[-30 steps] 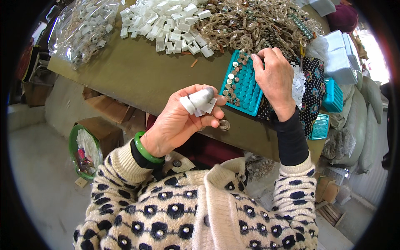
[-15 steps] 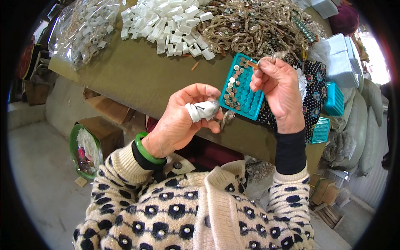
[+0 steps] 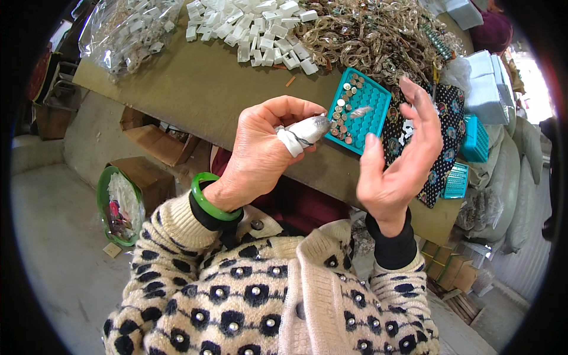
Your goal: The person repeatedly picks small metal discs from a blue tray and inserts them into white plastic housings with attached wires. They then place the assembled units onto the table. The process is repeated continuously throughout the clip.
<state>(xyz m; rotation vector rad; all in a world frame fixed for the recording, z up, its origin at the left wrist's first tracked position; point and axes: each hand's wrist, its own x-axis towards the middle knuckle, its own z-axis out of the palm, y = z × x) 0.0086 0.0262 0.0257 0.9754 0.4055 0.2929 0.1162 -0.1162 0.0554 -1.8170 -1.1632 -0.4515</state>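
Observation:
My left hand [image 3: 260, 157], with a green bangle at the wrist, is raised over the table edge. Its fingers are curled, and its tape-wrapped thumb and forefinger pinch a small pale piece [image 3: 312, 126]. My right hand [image 3: 396, 160] is held up beside it, palm toward me, fingers apart and holding nothing. Between and behind the hands lies a teal tray [image 3: 370, 97] with several small round metal pieces in its holes. A small blurred bit [image 3: 359, 111] shows above the tray.
On the olive table [image 3: 207, 89] are a pile of small white pieces [image 3: 260, 29], a heap of brownish chain parts [image 3: 373, 35], a clear bag of parts [image 3: 124, 29] and a black patterned cloth [image 3: 441, 112]. More teal trays [image 3: 473, 139] lie right. A green basket [image 3: 103, 201] and cardboard boxes [image 3: 154, 142] sit below.
My right hand has left the teal tray, drawn back toward me and opened with the palm up. My left hand has risen and closed tighter around the pale piece.

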